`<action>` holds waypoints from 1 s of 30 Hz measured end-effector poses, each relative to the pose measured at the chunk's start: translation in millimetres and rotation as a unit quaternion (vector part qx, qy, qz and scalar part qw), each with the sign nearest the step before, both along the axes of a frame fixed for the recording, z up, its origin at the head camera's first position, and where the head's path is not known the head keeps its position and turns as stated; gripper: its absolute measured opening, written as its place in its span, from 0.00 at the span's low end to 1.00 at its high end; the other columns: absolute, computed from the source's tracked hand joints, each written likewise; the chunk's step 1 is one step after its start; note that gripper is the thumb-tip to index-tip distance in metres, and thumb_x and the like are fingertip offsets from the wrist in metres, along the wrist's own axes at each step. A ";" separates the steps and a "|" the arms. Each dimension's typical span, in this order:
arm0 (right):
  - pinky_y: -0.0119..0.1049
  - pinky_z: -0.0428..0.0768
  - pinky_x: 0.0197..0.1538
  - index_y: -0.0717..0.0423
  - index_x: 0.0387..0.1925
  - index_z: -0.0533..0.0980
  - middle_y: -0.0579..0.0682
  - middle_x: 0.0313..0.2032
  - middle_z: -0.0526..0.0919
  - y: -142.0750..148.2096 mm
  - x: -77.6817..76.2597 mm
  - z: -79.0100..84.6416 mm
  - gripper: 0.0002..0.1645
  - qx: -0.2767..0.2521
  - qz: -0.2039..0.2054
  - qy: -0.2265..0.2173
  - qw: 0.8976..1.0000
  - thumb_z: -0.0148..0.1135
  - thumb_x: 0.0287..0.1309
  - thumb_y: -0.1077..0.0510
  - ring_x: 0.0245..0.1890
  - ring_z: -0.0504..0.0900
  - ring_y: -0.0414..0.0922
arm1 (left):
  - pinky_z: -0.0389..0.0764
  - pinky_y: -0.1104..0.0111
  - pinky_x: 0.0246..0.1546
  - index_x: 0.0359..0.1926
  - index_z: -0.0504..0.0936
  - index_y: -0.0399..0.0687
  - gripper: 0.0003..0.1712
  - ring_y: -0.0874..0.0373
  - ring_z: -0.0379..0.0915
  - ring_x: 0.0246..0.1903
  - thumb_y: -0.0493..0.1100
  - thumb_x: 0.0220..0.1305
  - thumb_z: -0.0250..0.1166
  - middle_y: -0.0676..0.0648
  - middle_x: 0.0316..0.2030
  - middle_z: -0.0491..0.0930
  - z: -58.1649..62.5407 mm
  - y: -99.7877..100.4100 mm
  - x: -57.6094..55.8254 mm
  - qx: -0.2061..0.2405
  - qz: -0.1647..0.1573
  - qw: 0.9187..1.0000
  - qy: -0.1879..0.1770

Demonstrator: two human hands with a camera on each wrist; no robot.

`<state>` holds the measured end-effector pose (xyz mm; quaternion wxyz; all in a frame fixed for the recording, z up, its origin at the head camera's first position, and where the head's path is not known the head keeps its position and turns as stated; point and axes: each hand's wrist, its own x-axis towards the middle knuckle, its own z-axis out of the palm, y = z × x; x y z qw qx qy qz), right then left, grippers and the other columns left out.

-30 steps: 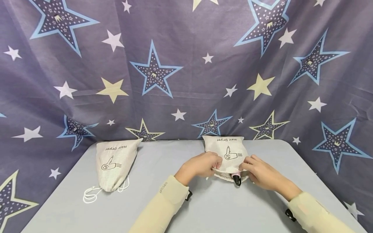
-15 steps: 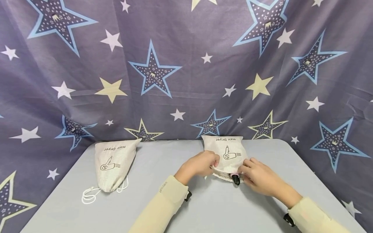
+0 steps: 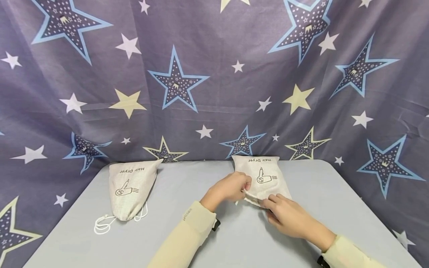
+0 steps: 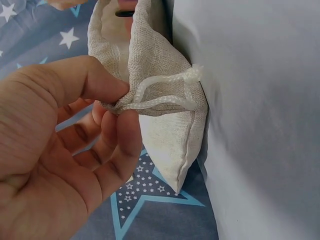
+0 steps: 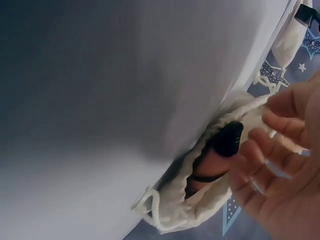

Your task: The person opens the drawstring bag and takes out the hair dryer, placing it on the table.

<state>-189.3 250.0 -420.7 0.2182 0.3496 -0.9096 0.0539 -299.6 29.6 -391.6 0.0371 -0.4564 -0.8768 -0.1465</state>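
Observation:
A cream drawstring bag (image 3: 263, 182), printed "Hair Dryer", lies at the table's back right with its mouth toward me. My left hand (image 3: 232, 186) pinches the left corner of the mouth between thumb and fingers, beside a white cord loop (image 4: 165, 80) in the left wrist view. Over the middle of the same mouth is my right hand (image 3: 289, 217), its thumb and forefinger at the rim and the other fingers curved. Inside the opening, a pink hair dryer (image 5: 204, 165) with a black end (image 5: 229, 137) shows in the right wrist view. Most of it is hidden.
A second drawstring bag (image 3: 132, 188) with the same print lies at the back left, its mouth gathered and white cords (image 3: 104, 225) trailing out. Behind the grey table (image 3: 161, 245) hangs a purple curtain (image 3: 214, 74) patterned with stars.
My right hand has moved left along the bag's mouth from its right corner. The dryer's black end, which stuck out before, is now covered in the head view. My left hand stays put.

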 end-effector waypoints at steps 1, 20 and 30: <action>0.41 0.79 0.38 0.51 0.45 0.80 0.41 0.35 0.76 -0.9 -0.3 -0.2 0.16 -0.002 -0.004 -0.003 1.000 0.70 0.52 0.61 0.36 0.77 0.42 | 0.68 0.74 0.30 0.29 0.77 0.51 0.14 0.63 0.66 0.28 0.30 0.46 0.70 0.57 0.25 0.68 0.5 0.0 0.4 0.002 0.000 1.000 0.000; 0.36 0.68 0.27 0.52 0.39 0.76 0.46 0.31 0.69 -11.6 -21.9 0.9 0.16 -0.008 -0.074 0.034 0.997 0.72 0.50 0.60 0.28 0.66 0.45 | 0.66 0.74 0.29 0.30 0.75 0.50 0.16 0.63 0.65 0.27 0.31 0.44 0.72 0.56 0.25 0.67 -1.9 3.2 -0.5 0.025 0.026 0.999 -0.006; 0.39 0.69 0.25 0.54 0.42 0.75 0.51 0.32 0.69 -16.7 -29.6 -2.4 0.22 -0.040 -0.130 -0.022 0.990 0.76 0.46 0.63 0.29 0.65 0.51 | 0.69 0.72 0.36 0.35 0.72 0.51 0.19 0.61 0.67 0.33 0.33 0.50 0.74 0.55 0.31 0.69 -5.8 5.6 2.8 0.028 -0.001 0.999 0.029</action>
